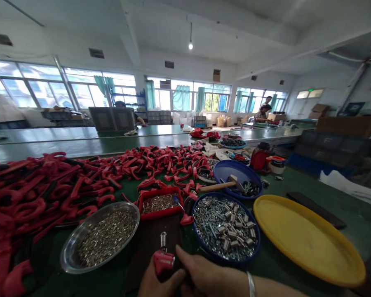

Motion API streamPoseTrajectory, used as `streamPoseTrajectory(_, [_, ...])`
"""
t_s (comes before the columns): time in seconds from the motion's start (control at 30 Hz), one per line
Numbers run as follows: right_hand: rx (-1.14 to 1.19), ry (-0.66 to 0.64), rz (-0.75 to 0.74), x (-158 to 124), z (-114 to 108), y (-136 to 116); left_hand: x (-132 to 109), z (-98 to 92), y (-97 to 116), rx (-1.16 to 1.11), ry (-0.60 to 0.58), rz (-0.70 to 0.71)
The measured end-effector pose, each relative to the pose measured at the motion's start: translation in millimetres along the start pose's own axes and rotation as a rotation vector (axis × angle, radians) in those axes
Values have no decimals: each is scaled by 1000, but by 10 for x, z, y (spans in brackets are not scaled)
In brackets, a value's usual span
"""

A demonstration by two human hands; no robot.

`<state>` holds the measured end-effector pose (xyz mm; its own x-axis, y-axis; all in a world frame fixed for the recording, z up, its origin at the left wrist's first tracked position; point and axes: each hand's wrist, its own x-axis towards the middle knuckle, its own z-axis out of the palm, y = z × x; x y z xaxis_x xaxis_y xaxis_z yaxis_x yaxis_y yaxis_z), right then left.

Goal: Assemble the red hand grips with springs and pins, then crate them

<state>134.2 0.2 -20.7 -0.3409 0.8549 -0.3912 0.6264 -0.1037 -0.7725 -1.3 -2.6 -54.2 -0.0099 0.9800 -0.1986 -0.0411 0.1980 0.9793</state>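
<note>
A red plastic tool piece (164,262) with a coil spring (163,239) standing up from it is at the bottom centre. Around it my left hand (156,280) is closed, holding it from below and the left. My right hand (204,272), with a bracelet on its wrist, is right beside the piece. Its thumb points up and its other fingers curl under; whatever they pinch is hidden. Behind my hands lies a dark mat (160,227). Just right of them is a blue basin (195,237) full of springs, washers and other metal parts.
A metal bowl (68,251) and a red tray (179,212) hold small metal pieces. Red handles (89,177) are heaped at left. A hammer (216,186) rests across a blue dish (250,175). At right are a yellow tray (309,239) and a dark bar (317,208). People work far back.
</note>
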Motion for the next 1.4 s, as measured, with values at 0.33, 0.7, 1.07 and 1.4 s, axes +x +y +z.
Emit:
streamPoseTrajectory(0.33, [-418,161,-653,-115,-390,55,-81,-300,421,754,-460,313])
streamPoseTrajectory(0.7, [-701,464,-426,279,-101,158,377,-466,340,1349,-224,604])
streamPoseTrajectory(1.07, [-600,657,-415,159,-618,430,883,-425,744,1470,-97,396])
streamPoseTrajectory(1.4, [-533,642,-311,15,-1016,716,1852,-343,837,1448,-133,165])
